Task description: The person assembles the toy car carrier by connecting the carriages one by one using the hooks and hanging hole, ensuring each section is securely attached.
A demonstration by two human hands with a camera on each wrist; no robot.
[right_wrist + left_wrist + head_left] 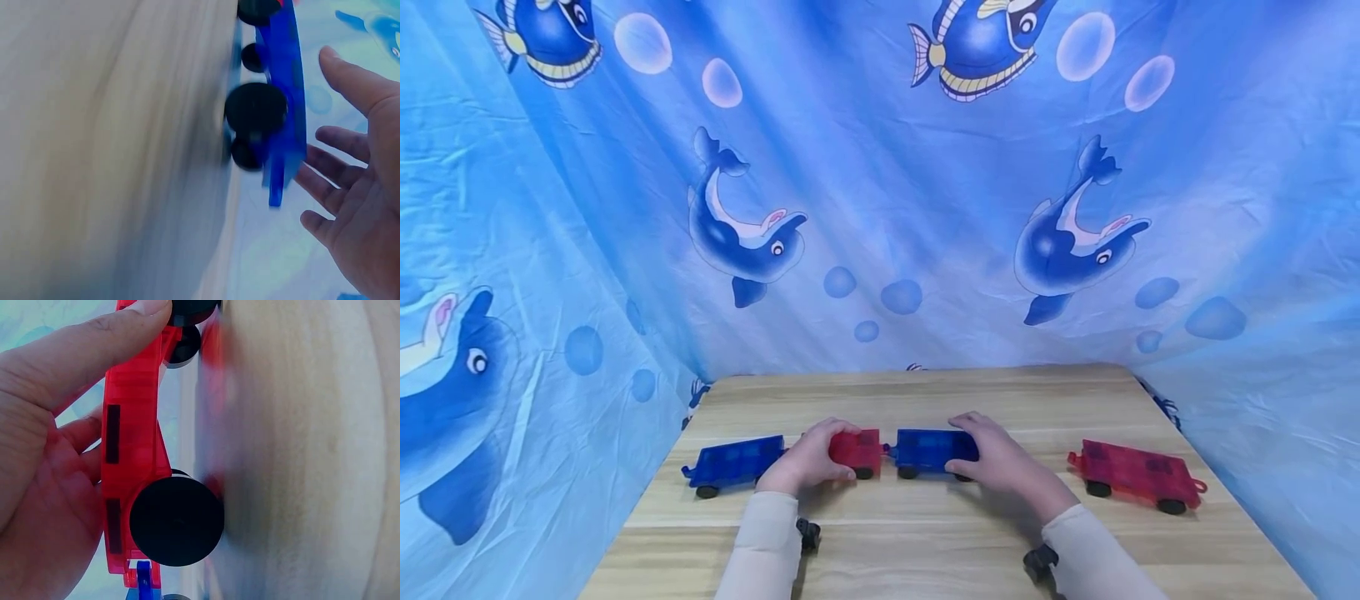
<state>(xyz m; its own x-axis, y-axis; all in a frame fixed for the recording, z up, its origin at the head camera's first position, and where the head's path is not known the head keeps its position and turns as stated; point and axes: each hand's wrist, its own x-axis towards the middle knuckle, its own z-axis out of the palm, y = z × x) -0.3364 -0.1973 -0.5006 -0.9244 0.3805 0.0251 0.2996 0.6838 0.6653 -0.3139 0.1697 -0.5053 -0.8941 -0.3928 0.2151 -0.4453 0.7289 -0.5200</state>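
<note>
My left hand (811, 458) holds a red toy train car (867, 448) with black wheels, thumb on its near side and fingers on its far side. In the left wrist view the thumb lies along the see-through red body (132, 437), by a wheel. A blue train car (928, 450) stands to the right, its hook meeting the red car's end. Around this blue car's right end is my right hand (996, 457), thumb and fingers spread. The right wrist view shows that hand's thumb apart from the blue body (289, 94); whether its fingertips touch is unclear.
Another blue car (735, 461) stands at the left, its right end at the held red car. Off to the right, apart from the row, is a second red car (1138, 475). A blue sea-print cloth (880, 208) hangs behind and beside the wooden table (917, 550).
</note>
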